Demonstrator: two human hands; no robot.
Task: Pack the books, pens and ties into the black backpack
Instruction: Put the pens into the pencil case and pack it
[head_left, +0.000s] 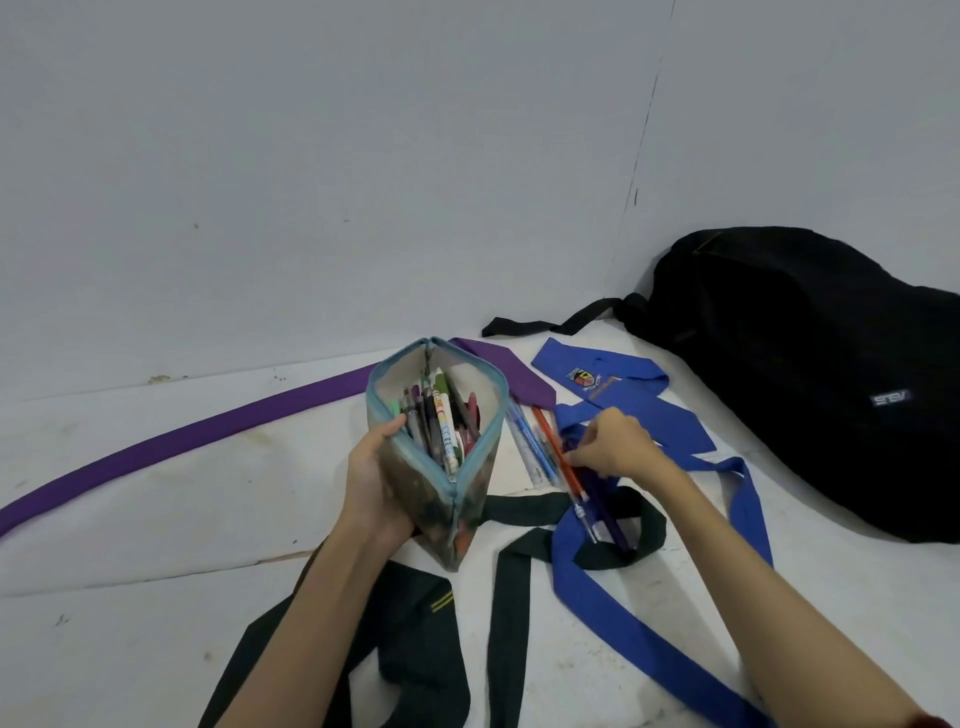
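On white floor near wall: your left hand (376, 480) grips open fabric pencil pouch with blue zip (441, 447), mouth up, pens inside. Your right hand (610, 449) pinches orange plastic pen (558, 457) lying beside clear blue pen (527, 441) on blue cloth tie (623, 410). Pens light, stiff, slick: take mid-barrel. Ties limp, will trail. Black fabric backpack (810, 374) slumped by wall at right, apart from pouch.
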